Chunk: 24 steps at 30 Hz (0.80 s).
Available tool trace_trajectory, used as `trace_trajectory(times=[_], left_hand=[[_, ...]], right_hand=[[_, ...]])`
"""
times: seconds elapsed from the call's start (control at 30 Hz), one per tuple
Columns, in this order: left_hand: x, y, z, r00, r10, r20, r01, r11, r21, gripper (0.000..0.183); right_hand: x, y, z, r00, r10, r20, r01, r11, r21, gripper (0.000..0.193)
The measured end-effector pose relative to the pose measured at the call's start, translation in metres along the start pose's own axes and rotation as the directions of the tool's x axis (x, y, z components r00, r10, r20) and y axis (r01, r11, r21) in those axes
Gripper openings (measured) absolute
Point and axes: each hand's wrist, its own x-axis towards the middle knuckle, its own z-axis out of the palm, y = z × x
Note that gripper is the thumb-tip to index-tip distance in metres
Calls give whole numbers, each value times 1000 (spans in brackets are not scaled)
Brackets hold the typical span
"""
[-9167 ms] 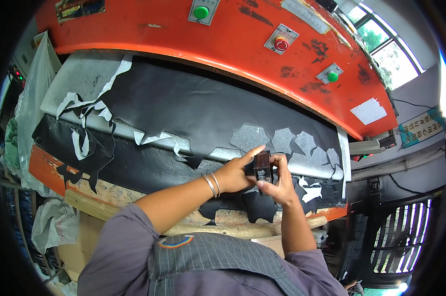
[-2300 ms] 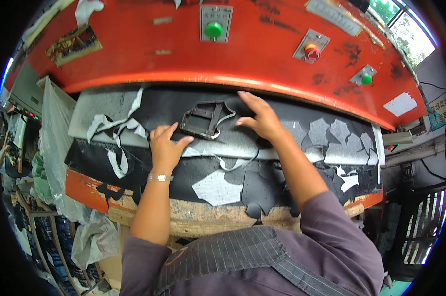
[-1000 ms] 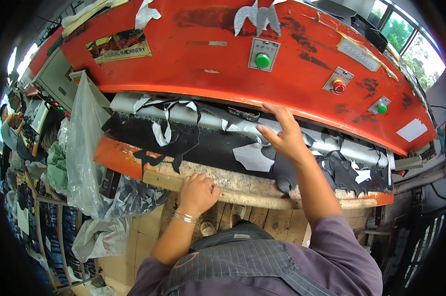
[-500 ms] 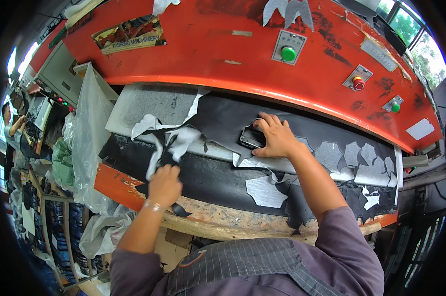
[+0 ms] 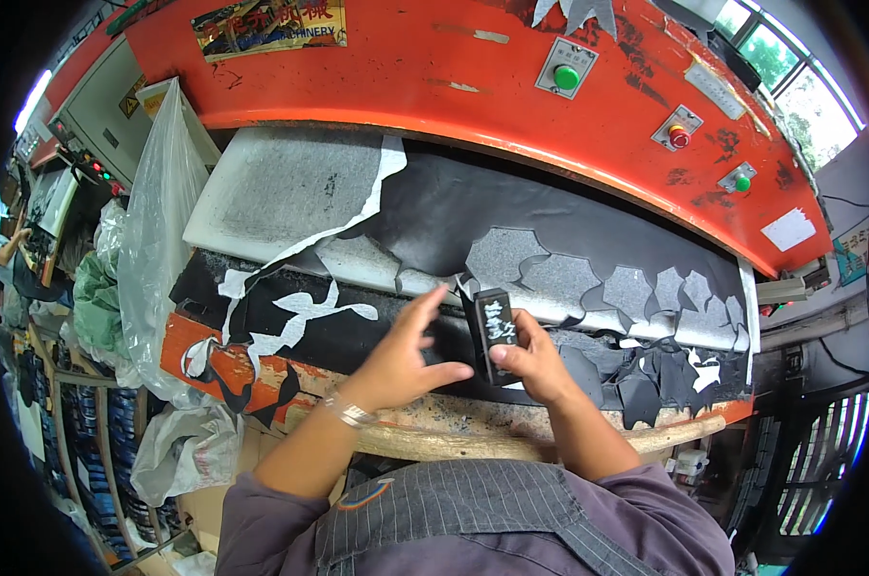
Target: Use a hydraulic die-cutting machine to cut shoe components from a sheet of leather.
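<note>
My right hand (image 5: 535, 363) grips a black cutting die (image 5: 492, 331), a block-like shape with white marks on its face, tilted up above the near edge of the work bed. My left hand (image 5: 396, 360) is just left of it, fingers and thumb spread, with nothing in it. Beyond both hands, a black leather-like sheet (image 5: 444, 197) lies across a pale grey cutting board (image 5: 281, 197). Several cut-outs along the sheet's near edge show the board beneath. A heap of cut pieces (image 5: 651, 379), black and grey, lies to the right of my right hand.
An orange-red press beam (image 5: 406, 82) spans the far side, with green buttons (image 5: 566, 77) and a red one (image 5: 679, 137). Pale scraps (image 5: 310, 322) lie left of my hands. A wooden rail (image 5: 434, 444) borders the near edge. Clear plastic (image 5: 151, 250) hangs at left.
My right hand has lifted the die off the sheet and brought it nearer. My left hand has let go of the scrap strips at left and moved right, opening beside the die.
</note>
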Motion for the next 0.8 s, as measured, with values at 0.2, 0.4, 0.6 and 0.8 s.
trace_trajectory(times=[0.2,0.4,0.6,0.8], left_hand=[[13,-19,34,982,178,59,-169,976,-140,77],[5,-30,20,958,-91,272,16,964,264,52],[7,-20,6,987,-26,158,-80,775,627,38],[56,-45,-57,867,279,-413,25,803,596,30]], right_hand=[[-27,4,-8,997,56,45,-49,990,-133,69],[-22,-18,1,983,0,186,124,745,-655,81],[65,-68,-3,890,-330,316,399,224,-889,92],[159,-57,29,888,-278,365,369,-39,-928,82]])
